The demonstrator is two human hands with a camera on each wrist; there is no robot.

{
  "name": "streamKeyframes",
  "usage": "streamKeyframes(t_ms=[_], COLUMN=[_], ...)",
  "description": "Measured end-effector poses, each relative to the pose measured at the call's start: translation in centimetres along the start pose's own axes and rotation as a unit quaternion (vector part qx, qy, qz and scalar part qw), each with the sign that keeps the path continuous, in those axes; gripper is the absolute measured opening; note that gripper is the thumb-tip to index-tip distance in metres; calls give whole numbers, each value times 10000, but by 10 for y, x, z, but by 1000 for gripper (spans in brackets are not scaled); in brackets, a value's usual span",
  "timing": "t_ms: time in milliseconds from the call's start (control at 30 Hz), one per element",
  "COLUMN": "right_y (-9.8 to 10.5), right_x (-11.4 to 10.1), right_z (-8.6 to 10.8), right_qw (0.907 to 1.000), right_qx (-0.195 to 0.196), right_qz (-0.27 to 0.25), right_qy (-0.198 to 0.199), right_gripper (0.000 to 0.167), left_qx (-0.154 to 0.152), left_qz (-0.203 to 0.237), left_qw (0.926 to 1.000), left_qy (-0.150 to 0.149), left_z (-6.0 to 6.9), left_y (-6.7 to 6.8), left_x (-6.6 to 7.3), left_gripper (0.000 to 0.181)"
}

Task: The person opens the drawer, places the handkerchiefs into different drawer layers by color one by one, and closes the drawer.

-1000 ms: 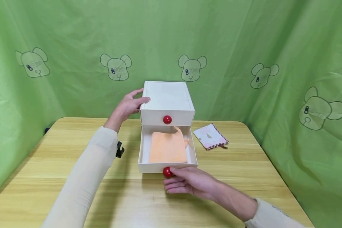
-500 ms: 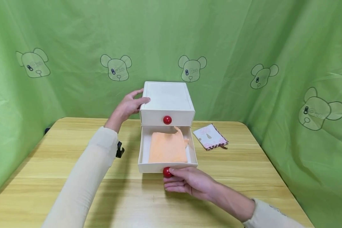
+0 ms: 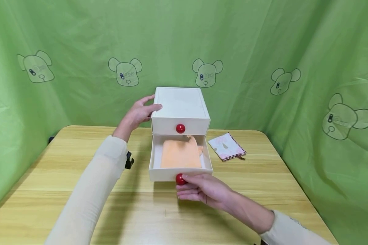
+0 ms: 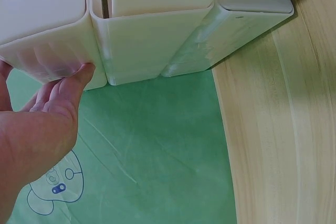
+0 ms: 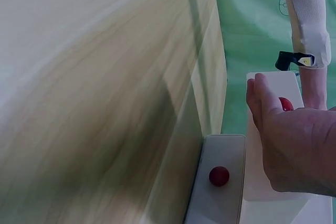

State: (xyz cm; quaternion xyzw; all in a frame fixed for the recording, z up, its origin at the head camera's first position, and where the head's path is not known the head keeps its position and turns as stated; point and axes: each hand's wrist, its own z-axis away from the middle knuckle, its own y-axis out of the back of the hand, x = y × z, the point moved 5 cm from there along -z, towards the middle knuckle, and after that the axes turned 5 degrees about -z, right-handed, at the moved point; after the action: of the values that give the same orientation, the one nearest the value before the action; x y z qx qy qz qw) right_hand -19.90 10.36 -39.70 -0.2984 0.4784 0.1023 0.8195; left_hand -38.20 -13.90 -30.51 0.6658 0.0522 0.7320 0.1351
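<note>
"Where's the drawer (image 3: 164, 175) from the grip?"

"Directly beyond it. The right hand (image 3: 207, 190) has a narrow pinch on the red knob (image 3: 179, 179), midway along the drawer's front, thumb on the knob's right side."

"Which way does it run?"

"Its sides lead straight away from the grip, in under the top box (image 3: 181, 102). The back end is hidden, so I can't tell whether depth or width is longer."

"Inside?"

"An orange cloth (image 3: 181, 154), just past the front wall from the grip. A thin corner stands up near the top box's lower edge; touching or not, I can't say."

"Nearer hand?"

"The right. The left hand (image 3: 139, 112) is beyond the grip and leftward, thumb over the top box's edge, fingers spread against its side."

"Surface?"

"A wooden table (image 3: 64, 160), under the grip, with the drawer raised above it. A lower knob (image 5: 219, 176) shows beneath the drawer."

"Room?"

"A patterned cloth (image 3: 227, 146) lies beyond the grip, to its right, apart from the hand. Green curtain (image 3: 165, 41) hangs behind everything."
</note>
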Motion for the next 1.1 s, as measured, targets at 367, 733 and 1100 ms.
streamKeyframes(t_ms=[367, 733, 1100], right_y=[5, 12, 17], right_x=[-7, -17, -26], right_z=[-12, -27, -39], right_qw=[9999, 9995, 9986], right_qx=[94, 228, 323], right_qz=[-87, -159, -379], right_qy=[90, 119, 180], right_gripper=[47, 49, 49], left_qx=[-38, -7, -3], left_qz=[-1, -59, -109], left_qw=[10000, 10000, 9999], left_qy=[-3, 9, -2], left_z=[1, 0, 0], left_y=[0, 0, 0], left_x=[0, 0, -1], left_gripper=[77, 77, 77])
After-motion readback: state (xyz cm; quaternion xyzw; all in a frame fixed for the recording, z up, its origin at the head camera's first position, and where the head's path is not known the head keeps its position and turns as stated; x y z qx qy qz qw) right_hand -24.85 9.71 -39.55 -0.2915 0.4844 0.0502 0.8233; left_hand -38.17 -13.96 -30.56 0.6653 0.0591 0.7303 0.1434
